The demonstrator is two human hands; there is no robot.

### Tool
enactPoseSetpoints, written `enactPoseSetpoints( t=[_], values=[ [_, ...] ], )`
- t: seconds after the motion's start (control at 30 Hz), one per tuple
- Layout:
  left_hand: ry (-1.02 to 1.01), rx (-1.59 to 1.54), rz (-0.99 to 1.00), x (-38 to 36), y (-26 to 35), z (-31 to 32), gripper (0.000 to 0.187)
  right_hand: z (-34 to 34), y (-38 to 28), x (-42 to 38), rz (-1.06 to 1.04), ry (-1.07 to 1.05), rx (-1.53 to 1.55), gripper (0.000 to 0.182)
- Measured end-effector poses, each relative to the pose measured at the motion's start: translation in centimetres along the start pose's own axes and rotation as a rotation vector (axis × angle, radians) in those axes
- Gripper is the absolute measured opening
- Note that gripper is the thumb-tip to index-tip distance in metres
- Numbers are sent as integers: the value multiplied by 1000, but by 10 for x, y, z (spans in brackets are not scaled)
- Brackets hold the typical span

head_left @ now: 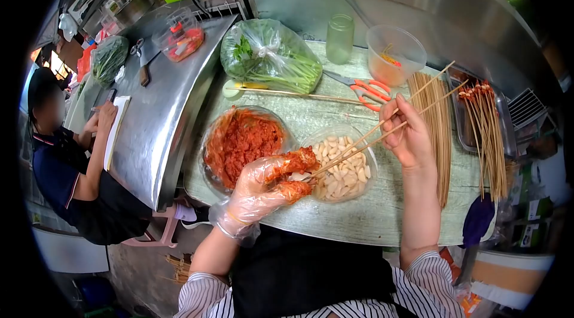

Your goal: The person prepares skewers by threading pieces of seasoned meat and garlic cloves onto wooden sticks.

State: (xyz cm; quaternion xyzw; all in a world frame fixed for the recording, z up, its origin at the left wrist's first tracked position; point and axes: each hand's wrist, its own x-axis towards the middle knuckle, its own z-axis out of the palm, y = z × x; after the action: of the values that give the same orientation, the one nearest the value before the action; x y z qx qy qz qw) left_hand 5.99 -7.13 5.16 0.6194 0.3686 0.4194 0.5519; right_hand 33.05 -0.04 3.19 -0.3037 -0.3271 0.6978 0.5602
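My left hand (266, 186) wears a clear plastic glove smeared with red paste; its fingers are closed around the tips of two wooden skewers (359, 147). What sits at those tips is partly hidden by the fingers. Bare, my right hand (408, 132) pinches the skewers nearer their other ends, with the sticks spreading apart above it. Beneath the skewers is a clear tub of pale sliced pieces, perhaps garlic (342, 174). Left of it, a bowl lined with plastic holds red minced paste (248, 141). A row of bare skewers (435, 138) lies to the right.
Behind are bagged greens (272, 58), a glass jar (339, 40), orange-handled scissors (371, 92) and a plastic bowl (394, 55). Loaded skewers (484, 114) rest on a tray at right. A seated person (72, 156) writes at the left metal counter (164, 114).
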Motion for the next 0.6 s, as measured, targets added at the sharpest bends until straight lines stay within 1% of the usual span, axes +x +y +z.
enactPoseSetpoints(
  t=[0.1, 0.2, 0.23, 0.27, 0.3, 0.33, 0.37, 0.4, 0.43, 0.5, 0.53, 0.6],
  values=[
    [42, 7, -43, -2, -3, 0, 33, 2, 1, 0, -17, 5, -8, 37],
    [67, 58, -17, -1, -11, -2, 30, 3, 2, 0, -24, 25, 1, 37],
    [71, 63, -14, 0, -14, 0, 30, 3, 2, -1, -37, 85, -16, 36],
    [192, -233, -72, 1, -16, 5, 30, 5, 2, -1, -51, 141, -33, 35],
    [314, -530, -125, 2, -20, 6, 30, 6, 1, -2, -52, 126, -30, 35],
    [321, -698, -56, 4, -31, 1, 32, 6, 0, -4, -131, 167, -29, 33],
    [333, -691, -40, 6, -29, -1, 32, 10, -1, -6, -209, 206, -26, 32],
    [390, -775, -72, 8, -27, -2, 33, 16, -3, -8, -284, 169, -69, 29],
    [444, -862, -104, 11, -25, -3, 33, 24, -5, -14, -287, 150, -67, 29],
    [457, -866, -43, 13, -30, -4, 33, 42, -3, -27, -441, 129, -185, 32],
    [499, -900, -18, 15, -32, -4, 33, 50, -1, -35, -446, 116, -183, 32],
    [562, -926, 23, 18, -33, -4, 33, 61, 6, -49, -668, -49, -406, 37]
  ],
)
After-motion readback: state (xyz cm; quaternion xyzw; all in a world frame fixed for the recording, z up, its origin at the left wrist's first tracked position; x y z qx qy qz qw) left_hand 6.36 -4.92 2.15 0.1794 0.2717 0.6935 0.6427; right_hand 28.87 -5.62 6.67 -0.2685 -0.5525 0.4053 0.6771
